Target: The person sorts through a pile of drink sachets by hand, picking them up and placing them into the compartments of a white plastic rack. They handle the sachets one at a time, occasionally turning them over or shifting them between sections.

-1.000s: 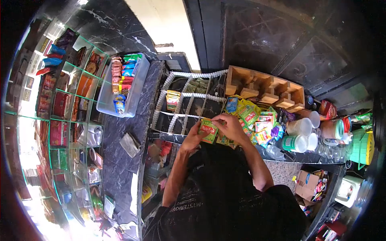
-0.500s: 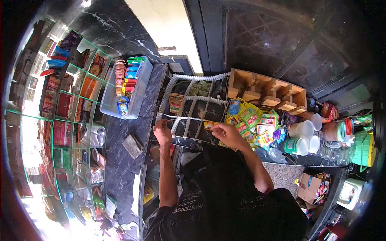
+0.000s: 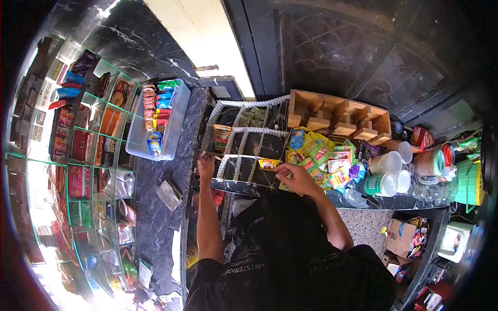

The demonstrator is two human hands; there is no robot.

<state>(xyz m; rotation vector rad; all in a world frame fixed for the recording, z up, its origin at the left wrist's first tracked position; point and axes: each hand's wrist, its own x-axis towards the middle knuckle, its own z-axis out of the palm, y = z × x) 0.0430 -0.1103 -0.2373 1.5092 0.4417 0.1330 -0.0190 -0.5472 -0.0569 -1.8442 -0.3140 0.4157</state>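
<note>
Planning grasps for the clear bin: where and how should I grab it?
Likely the rim of the long wall of the clear bin facing the white rack, coming down from that side. That wall looks straight and stands away from the packets; the opposite one sits close to the glass shelves, leaving little finger room.

Left hand [image 3: 206,164] seemingly half-curled

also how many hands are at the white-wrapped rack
2. The left hand is raised by the left side of the white-wrapped rack; the right hand is at its right side, fingertips beside the yellow packet.
</note>
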